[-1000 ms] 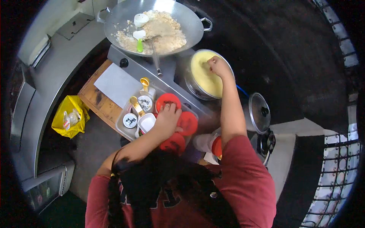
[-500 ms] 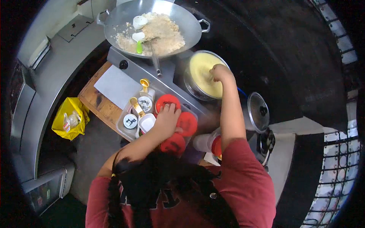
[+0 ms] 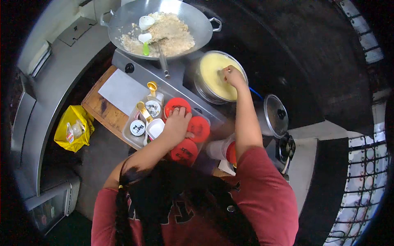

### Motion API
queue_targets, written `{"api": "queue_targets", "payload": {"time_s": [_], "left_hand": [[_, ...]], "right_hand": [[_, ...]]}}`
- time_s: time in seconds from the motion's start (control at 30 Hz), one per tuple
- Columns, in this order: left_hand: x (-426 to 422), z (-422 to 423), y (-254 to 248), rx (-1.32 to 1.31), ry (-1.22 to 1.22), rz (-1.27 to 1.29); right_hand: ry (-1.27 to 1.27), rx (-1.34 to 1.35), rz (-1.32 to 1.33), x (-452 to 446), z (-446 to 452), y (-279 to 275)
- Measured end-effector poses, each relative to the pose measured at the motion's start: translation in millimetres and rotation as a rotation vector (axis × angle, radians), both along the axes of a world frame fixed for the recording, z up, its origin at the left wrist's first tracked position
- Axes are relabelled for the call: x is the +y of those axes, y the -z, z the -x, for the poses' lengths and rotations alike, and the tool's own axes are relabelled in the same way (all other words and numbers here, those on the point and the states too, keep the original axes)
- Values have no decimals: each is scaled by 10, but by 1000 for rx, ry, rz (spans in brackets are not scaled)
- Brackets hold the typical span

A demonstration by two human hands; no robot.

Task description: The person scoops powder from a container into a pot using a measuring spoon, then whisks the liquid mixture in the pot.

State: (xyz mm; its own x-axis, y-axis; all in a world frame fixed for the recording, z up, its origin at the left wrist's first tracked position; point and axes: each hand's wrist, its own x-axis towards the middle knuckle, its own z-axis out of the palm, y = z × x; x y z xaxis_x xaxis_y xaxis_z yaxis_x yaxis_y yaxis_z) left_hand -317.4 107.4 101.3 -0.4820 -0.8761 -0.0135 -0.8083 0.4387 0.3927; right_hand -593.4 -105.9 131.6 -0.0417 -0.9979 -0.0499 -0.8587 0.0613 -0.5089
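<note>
My left hand (image 3: 177, 125) rests on red-lidded jars, its fingers spread over the upper red lid (image 3: 177, 105), beside two more red lids. These jars stand in a clear plastic bin (image 3: 132, 141) with white-lidded jars (image 3: 137, 128), a small white dish (image 3: 155, 128) and yellow scoops (image 3: 144, 111). Over a metal pot of pale yellow liquid (image 3: 210, 69), my right hand (image 3: 232, 76) has its fingers closed on the end of a utensil, most of which is hidden in the liquid and the hand.
A large wok (image 3: 123, 24) holds crumbly food, a ladle, a white cup and a green-handled spoon. Near the pot stands a glass lid (image 3: 276, 116). White paper (image 3: 123, 92) lies on a wooden board (image 3: 98, 103); a yellow bag (image 3: 63, 131) is at left.
My right hand has moved round within the pot's opening, and the pale liquid's surface has shifted. My left hand stays on the red lids. The whole view has shifted slightly.
</note>
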Motion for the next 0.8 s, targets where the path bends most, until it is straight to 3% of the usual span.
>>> {"api": "queue_targets", "payload": {"time_s": [0.03,0.1,0.17,0.23,0.27,0.3,0.37,0.43,0.5,0.57,0.63,0.8], "left_hand": [[1,-3,26,8,2,15],[5,-26,53,14,-2,27],[8,-20,62,42,1,36],[4,-4,85,28,6,30],[-4,11,92,16,1,31],[1,28,86,16,8,30],[-13,30,61,-14,-9,16],[-3,21,50,-9,-19,20],[0,4,46,-5,-23,21],[1,8,47,9,-11,11],[-9,24,58,2,-6,9],[-13,12,72,-17,-3,1]], "right_hand": [[-10,-2,4,46,-10,-70],[-166,-15,-250,179,16,-229],[-97,54,-309,259,17,-378],[-8,408,-226,119,181,-281],[17,498,15,26,274,-64],[23,499,13,52,282,-36],[-66,-219,-80,34,249,0],[-80,-223,-191,222,100,-282],[-52,94,-327,406,49,-530],[-5,170,-309,375,93,-494],[112,203,-2,213,188,-323],[-24,-155,-1,250,252,-187]]}}
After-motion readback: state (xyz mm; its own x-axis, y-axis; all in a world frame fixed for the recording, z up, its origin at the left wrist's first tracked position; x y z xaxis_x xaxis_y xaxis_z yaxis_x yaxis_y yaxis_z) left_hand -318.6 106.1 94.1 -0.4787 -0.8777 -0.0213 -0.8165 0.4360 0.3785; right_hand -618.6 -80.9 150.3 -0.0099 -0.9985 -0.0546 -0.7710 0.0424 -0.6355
